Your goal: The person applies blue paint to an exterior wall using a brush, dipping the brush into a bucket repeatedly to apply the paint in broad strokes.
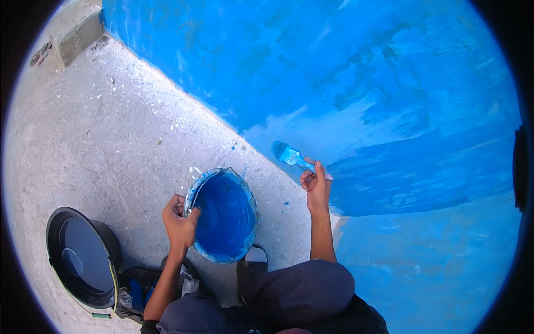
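Observation:
My left hand (pixel 181 222) grips the rim of a paint bucket (pixel 253 222), thumb over the edge and fingers outside. The bucket is tilted toward me, its inside coated with blue paint and its rim crusted pale blue; a thin wire handle lies along the rim. In my right hand (pixel 318 190) is a paintbrush (pixel 289 154), held by its handle between thumb and fingers. Its blue-smeared bristles point up and left, in front of the lower edge of a blue-painted wall (pixel 389 100). Whether the bristles touch the wall I cannot tell.
A black bucket (pixel 114 239) of greyish liquid, with a yellowish handle, stands at the left. Beside it lies a dark plastic bag (pixel 133 286). Pale flakes dot the rough grey floor (pixel 111 139). A concrete block (pixel 80 39) sits at the far left, by the wall.

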`<state>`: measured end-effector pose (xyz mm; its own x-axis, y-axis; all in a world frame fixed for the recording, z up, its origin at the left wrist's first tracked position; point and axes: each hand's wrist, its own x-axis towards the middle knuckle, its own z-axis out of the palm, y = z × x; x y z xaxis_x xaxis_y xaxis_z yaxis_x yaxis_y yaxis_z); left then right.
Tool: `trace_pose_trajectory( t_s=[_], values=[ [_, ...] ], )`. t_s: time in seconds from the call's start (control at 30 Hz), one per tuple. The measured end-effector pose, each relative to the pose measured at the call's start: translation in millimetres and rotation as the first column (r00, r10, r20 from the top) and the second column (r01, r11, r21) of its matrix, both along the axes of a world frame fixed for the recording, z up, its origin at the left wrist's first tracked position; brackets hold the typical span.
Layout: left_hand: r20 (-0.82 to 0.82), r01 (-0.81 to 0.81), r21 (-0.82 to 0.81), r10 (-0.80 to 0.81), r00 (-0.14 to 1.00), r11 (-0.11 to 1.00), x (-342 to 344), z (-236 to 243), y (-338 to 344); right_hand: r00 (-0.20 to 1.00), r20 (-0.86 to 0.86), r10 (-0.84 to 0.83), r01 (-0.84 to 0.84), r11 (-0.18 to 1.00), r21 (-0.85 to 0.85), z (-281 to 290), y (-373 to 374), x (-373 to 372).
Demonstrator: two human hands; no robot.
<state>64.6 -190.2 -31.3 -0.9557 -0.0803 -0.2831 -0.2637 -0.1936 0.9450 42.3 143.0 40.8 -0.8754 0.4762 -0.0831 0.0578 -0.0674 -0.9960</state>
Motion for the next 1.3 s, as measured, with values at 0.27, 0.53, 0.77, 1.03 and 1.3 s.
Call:
trace_pose_trajectory(
  t_s=[0.27, 0.53, 0.77, 1.03, 1.3],
  values=[
    [-0.02, -0.007, -0.011, 0.007, 1.0, 1.0, -1, -2, 8, 0.999, 0.044, -0.008, 0.012, 0.997, -0.077, 1, 15, -1],
    [-0.029, 0.003, -0.013, -0.003, 1.0, 1.0, -4, 2, 13, 0.996, 0.057, -0.072, 0.077, 0.993, -0.086, -10, 31, 6],
    [-0.023, 0.001, 0.002, -0.001, 1.0, 1.0, -5, 3, 15, 0.995, 0.074, -0.069, 0.063, 0.995, 0.076, -9, 37, 7],
    [-0.017, 0.007, -0.002, -0.007, 1.0, 1.0, -3, 4, 21, 0.994, 0.1, -0.05, 0.037, 0.991, 0.13, -13, 41, 6],
    [-0.023, -0.003, -0.008, 0.003, 1.0, 1.0, -5, 2, 21, 0.991, 0.132, 0.009, -0.026, 0.991, 0.132, -16, 34, 9]
  ],
)
